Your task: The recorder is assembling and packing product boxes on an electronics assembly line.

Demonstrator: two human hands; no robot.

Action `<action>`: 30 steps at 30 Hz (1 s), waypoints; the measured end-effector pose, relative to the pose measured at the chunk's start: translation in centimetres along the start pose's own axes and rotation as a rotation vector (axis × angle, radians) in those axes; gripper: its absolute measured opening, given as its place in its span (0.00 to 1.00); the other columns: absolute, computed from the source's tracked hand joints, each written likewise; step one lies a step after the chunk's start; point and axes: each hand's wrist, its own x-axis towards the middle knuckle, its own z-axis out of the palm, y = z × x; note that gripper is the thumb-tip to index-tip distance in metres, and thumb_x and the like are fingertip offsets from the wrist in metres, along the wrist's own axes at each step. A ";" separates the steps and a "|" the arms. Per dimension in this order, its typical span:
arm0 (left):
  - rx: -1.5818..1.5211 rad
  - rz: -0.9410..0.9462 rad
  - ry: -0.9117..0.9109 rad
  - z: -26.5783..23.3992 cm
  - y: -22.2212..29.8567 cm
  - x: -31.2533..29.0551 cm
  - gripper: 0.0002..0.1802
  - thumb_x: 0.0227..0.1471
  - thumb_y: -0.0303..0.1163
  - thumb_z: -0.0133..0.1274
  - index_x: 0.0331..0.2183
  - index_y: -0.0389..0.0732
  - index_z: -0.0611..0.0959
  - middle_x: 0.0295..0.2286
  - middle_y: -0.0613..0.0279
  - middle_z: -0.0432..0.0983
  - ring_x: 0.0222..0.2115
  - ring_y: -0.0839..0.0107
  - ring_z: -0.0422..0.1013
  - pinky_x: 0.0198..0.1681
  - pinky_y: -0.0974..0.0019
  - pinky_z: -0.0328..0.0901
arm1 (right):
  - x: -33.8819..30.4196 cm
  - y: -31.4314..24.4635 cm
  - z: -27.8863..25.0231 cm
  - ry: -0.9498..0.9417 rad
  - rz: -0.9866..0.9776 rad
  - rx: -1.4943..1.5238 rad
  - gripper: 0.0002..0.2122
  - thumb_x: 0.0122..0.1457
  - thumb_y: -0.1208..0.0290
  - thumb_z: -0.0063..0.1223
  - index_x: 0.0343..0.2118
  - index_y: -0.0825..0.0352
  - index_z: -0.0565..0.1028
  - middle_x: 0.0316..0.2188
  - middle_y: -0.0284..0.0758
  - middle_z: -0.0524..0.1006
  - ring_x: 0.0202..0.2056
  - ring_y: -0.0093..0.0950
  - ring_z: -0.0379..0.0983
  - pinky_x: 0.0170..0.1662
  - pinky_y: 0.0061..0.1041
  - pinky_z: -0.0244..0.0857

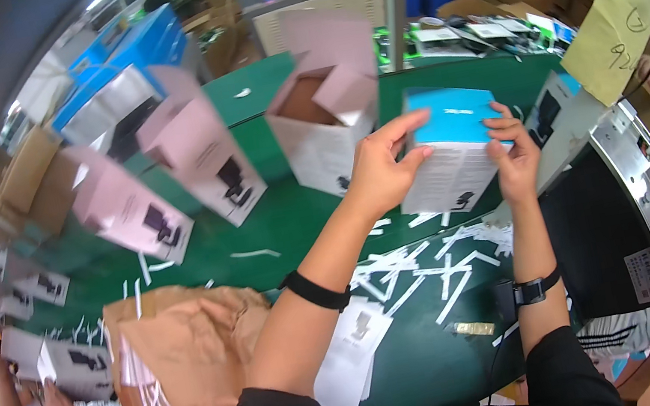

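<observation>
Blue-topped white box [455, 165], between left grip [384, 165] and right grip [518, 157], both grasping its top edges

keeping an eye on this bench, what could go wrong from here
Loose strips lie close to the box, so one might get caught under it. The left hand is near an open carton and could knock it. The leaflet lies beside the left forearm, so the arm might drag it.
</observation>
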 end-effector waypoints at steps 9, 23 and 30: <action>1.387 -0.750 -0.318 -5.8 15.4 -23.3 0.62 0.41 0.63 0.64 0.61 0.26 0.60 0.42 0.36 0.76 0.43 0.41 0.74 0.43 0.48 0.70 | 0.7 -10.8 8.0 0.079 -0.273 -0.687 0.15 0.52 0.76 0.60 0.44 0.68 0.77 0.46 0.43 0.73 0.51 0.44 0.68 0.56 0.41 0.62; 1.140 -0.435 -0.203 -7.9 18.3 -27.0 0.16 0.53 0.38 0.60 0.38 0.34 0.83 0.35 0.43 0.80 0.36 0.53 0.76 0.41 0.56 0.69 | 3.2 -7.5 21.7 -0.177 0.024 -0.892 0.21 0.52 0.54 0.62 0.40 0.68 0.78 0.45 0.48 0.70 0.51 0.45 0.66 0.44 0.43 0.71; 0.603 -0.320 0.224 -11.7 18.3 -19.0 0.13 0.60 0.27 0.55 0.45 0.33 0.76 0.40 0.55 0.77 0.40 0.67 0.72 0.44 0.65 0.68 | 4.1 -5.7 19.9 -0.176 -0.057 -0.982 0.21 0.56 0.52 0.57 0.38 0.70 0.80 0.51 0.51 0.70 0.53 0.47 0.66 0.45 0.43 0.72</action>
